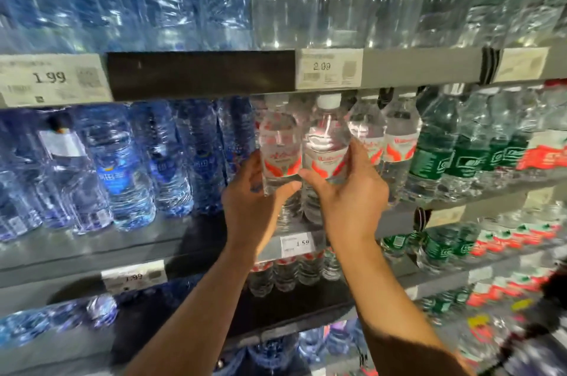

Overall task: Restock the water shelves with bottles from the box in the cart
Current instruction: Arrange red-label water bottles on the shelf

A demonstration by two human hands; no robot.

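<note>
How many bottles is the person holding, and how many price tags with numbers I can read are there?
Bottles held: 2, a left bottle in the left hand and a right bottle in the right hand
Readable price tags: 4, 1.99, 2.99, 1.59, lower 1.99
Total: 6

We hold two bottles side by side at the middle shelf (445, 216), the left bottle (277, 148) in our left hand (251, 201), the right bottle (326, 142) in our right hand (349, 194), more bottles standing either side.
</note>
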